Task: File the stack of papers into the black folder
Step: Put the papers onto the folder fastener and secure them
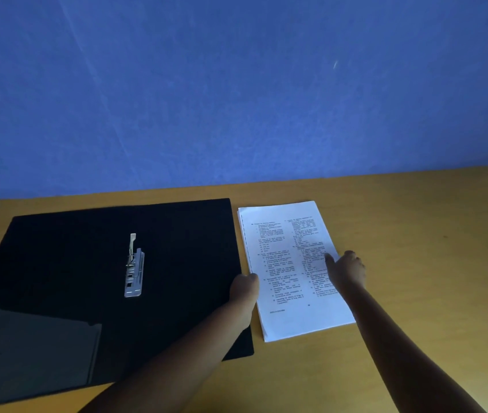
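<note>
Black and lying open flat on the wooden desk (415,222), the folder (58,263) shows its metal clip (134,269) raised at the middle, and the stack of papers (290,263) sits just beside its right edge, printed side up. The left hand (244,289) touches the stack's left edge with fingers curled, the right hand (347,271) rests on its right edge, thumb on the top sheet; whether either actually grips the paper, I cannot tell.
</note>
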The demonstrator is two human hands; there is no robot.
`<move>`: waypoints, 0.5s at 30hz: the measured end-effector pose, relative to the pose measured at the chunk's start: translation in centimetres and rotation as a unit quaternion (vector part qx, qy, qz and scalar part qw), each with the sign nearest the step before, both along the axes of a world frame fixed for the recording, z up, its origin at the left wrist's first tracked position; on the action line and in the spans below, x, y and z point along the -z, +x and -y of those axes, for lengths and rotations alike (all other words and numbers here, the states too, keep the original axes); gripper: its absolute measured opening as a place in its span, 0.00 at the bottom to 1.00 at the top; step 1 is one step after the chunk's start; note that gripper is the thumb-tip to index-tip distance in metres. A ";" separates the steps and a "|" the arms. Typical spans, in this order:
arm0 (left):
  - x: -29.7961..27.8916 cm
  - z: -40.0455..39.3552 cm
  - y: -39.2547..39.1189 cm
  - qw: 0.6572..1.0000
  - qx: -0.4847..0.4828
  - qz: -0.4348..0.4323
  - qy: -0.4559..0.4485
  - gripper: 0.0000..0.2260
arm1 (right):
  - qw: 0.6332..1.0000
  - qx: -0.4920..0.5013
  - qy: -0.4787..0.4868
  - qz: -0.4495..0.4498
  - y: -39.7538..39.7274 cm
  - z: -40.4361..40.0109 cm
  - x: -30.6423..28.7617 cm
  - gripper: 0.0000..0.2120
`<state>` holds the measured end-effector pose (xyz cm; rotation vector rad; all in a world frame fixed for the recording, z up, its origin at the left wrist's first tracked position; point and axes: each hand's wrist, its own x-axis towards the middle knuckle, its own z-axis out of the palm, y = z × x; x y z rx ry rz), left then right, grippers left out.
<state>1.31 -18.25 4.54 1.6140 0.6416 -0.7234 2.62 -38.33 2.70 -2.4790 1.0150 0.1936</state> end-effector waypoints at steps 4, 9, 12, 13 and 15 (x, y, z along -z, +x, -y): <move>0.5 0.2 0.3 1.000 -0.013 -0.001 -0.001 0.14 | 0.999 -0.012 0.011 -0.046 1.0 1.3 0.1 0.29; 1.0 0.3 0.5 1.000 -0.022 0.001 0.005 0.14 | 0.996 -0.003 0.071 -0.055 1.8 2.1 -0.2 0.28; 1.1 0.3 0.4 1.000 -0.025 0.000 -0.002 0.13 | 0.993 0.007 0.109 -0.052 2.1 2.1 -0.3 0.32; 1.2 0.3 0.4 1.000 -0.028 -0.002 -0.007 0.13 | 0.991 0.014 0.127 -0.049 2.2 2.2 -0.3 0.32; 1.2 0.3 0.4 0.999 -0.031 -0.001 -0.013 0.13 | 0.980 0.044 0.191 -0.024 2.4 2.4 -0.4 0.33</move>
